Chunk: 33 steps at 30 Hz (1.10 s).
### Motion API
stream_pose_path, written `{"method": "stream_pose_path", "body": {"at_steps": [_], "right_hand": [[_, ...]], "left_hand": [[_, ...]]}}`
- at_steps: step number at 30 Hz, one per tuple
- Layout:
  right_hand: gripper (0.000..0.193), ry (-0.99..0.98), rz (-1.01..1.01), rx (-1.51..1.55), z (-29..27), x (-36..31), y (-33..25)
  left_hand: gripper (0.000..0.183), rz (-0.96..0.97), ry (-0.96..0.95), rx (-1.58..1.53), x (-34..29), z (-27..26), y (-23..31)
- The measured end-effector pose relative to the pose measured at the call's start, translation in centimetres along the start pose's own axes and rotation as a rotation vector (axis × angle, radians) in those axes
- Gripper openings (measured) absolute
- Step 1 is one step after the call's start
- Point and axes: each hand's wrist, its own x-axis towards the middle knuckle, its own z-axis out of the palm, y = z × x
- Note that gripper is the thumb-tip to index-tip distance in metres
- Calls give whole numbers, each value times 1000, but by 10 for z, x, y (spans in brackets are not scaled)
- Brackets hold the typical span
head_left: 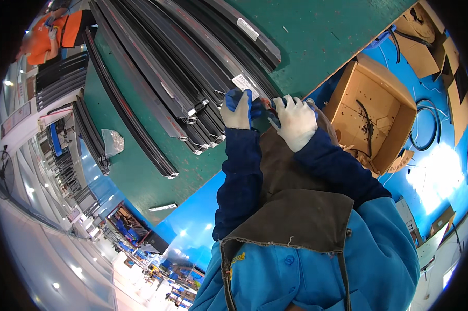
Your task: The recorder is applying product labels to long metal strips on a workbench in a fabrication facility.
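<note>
From my seat I see the left hand [237, 111], in a white-and-blue glove, with its fingers bent just beside the white label [246, 87] near the end of a dark strip [224, 66]; I cannot tell whether it grips the strip. The right hand [298, 118], gloved alike, is near it, fingers curled; a small reddish thing [267, 103] shows between the two, too hidden for me to say whether that hand grasps it. The labelled strip lies on the green table [317, 31], among more long dark strips to its left. Below the hands I have the brown apron [291, 215]. To the right, beyond the table's edge, is an open cardboard box [387, 83] with a black length of tube [369, 129] and dark scraps inside. At upper left stands a person in orange [43, 47].
</note>
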Motion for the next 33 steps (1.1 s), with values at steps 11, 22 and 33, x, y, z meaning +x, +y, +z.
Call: {"method": "stream_pose_path", "body": {"at_steps": [11, 22, 33], "right_hand": [[26, 92, -12, 107, -10, -7, 12], [41, -13, 54, 346, -19, -44, 28], [35, 156, -158, 210, -8, -35, 34]], "left_hand": [[35, -9, -98, -100, -9, -7, 2], [36, -7, -101, -81, -21, -2, 8], [35, 38, -128, -140, -32, -11, -7]]}}
